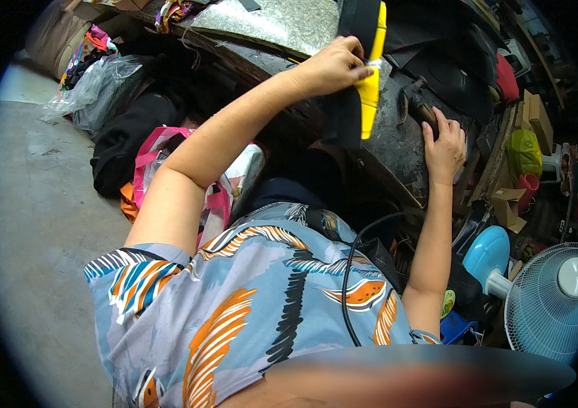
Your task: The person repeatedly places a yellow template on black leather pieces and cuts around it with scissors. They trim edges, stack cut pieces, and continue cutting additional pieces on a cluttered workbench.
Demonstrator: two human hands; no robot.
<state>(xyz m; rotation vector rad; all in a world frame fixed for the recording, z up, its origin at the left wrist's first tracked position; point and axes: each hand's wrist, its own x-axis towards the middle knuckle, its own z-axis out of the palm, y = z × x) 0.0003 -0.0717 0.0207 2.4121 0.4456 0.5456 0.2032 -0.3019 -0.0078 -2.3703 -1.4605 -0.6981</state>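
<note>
Black-and-yellow shoe upper piece (364, 68): yellow strip along its right edge, black panel hanging down, held upright above the far workbench. Dark tool (417, 102) lies just right of it.

dark worn workbench (398, 146) | grey speckled sheet (268, 24) | black pieces (452, 75)

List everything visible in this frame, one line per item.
yellow and black piece: 1, yellow strip on black material, raised above the workbench in the left hand
workbench: 1, dark and worn, top centre
grey speckled sheet: 1, on the workbench, top
dark tool: 1, on the workbench under the right hand
electric fan: 1, pale blue and white, lower right
pink bag: 1, on the floor, left of the bench
clear plastic bag: 1, upper left
cardboard boxes: several, brown, right edge
black cable: 1, across the patterned shirt
left hand: gripping the yellow and black piece
right hand: resting on the dark tool
</note>
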